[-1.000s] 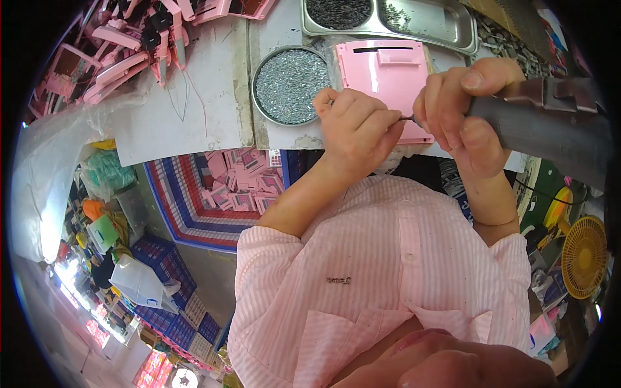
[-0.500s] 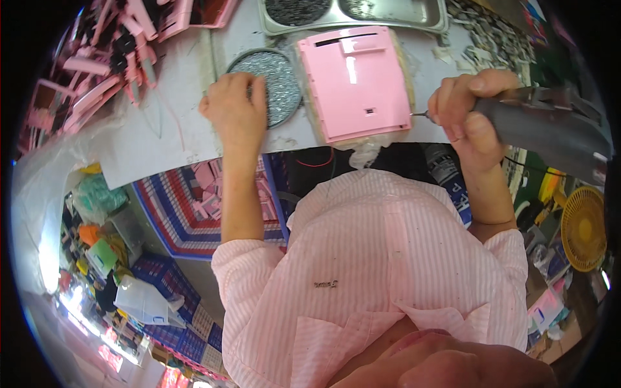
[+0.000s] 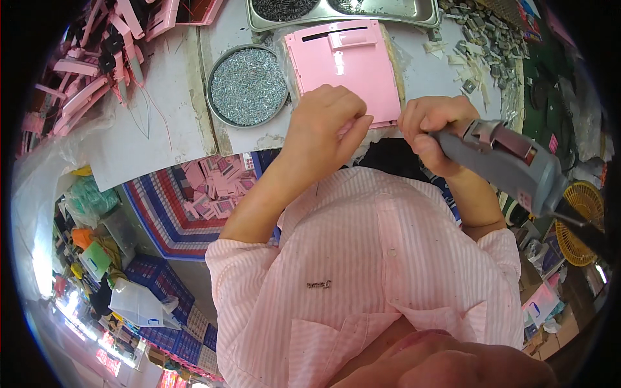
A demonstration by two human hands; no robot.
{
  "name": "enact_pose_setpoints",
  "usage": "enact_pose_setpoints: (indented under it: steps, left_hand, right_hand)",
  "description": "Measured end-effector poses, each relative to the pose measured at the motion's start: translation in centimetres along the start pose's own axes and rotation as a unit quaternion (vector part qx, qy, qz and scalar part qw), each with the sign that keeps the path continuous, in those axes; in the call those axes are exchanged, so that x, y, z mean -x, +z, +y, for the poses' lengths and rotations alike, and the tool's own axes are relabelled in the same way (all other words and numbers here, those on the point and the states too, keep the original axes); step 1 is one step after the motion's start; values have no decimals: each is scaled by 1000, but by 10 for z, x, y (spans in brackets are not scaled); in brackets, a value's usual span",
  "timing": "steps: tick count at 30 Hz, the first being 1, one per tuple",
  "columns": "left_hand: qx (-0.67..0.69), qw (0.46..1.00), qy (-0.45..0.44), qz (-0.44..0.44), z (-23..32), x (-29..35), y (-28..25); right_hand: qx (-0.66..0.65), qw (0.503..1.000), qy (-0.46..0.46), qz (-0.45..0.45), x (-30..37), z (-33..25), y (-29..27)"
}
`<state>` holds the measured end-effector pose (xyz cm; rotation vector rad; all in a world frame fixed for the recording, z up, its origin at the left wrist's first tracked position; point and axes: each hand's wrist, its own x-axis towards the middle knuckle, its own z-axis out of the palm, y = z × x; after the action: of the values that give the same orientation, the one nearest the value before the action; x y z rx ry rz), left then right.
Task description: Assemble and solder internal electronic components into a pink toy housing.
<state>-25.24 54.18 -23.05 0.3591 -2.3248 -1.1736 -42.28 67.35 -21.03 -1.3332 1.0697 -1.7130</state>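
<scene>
A pink plastic panel (image 3: 349,63) with a slot and a raised block near its far edge lies on the worktable. My left hand (image 3: 326,129) is over its near left part, fingers curled together; whatever they pinch, if anything, is hidden. Wrapped round a grey electric screwdriver (image 3: 501,155), my right hand (image 3: 435,129) is at the panel's near right corner. The screwdriver's tip is hidden behind my fingers. To the left of the panel stands a round dish (image 3: 248,87) full of small silvery screws.
A metal tray (image 3: 388,18) with dark small parts sits behind the panel. Pink parts with wires (image 3: 97,71) are heaped at the far left, and small metal pieces (image 3: 482,48) at the far right. Below the table's edge, a striped basket (image 3: 155,223) holds pink pieces.
My left hand has left the screw dish and moved right, over the panel. My right hand has come slightly left and nearer, and the screwdriver has tilted.
</scene>
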Motion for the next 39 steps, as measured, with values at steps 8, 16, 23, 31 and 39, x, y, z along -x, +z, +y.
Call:
enact_pose_setpoints:
  steps: [8, 16, 23, 31, 39]
  left_hand:
    - [-66, 997, 35, 28, 12, 1, 27]
    - [-84, 995, 50, 27, 11, 0, 35]
    - [-246, 953, 6, 177, -21, -8, -15]
    - [-392, 899, -190, 35, -53, 21, -74]
    - [-384, 893, -209, 104, -62, 13, -77]
  right_hand:
    - [-102, 994, -37, 12, -21, -19, -8]
    - [-139, 990, -26, 4, -26, -32, -4]
    - [-90, 990, -97, 52, -53, -4, -23]
    - [-30, 997, -25, 60, -55, 31, -29]
    - [-60, 997, -42, 26, -64, 24, -36]
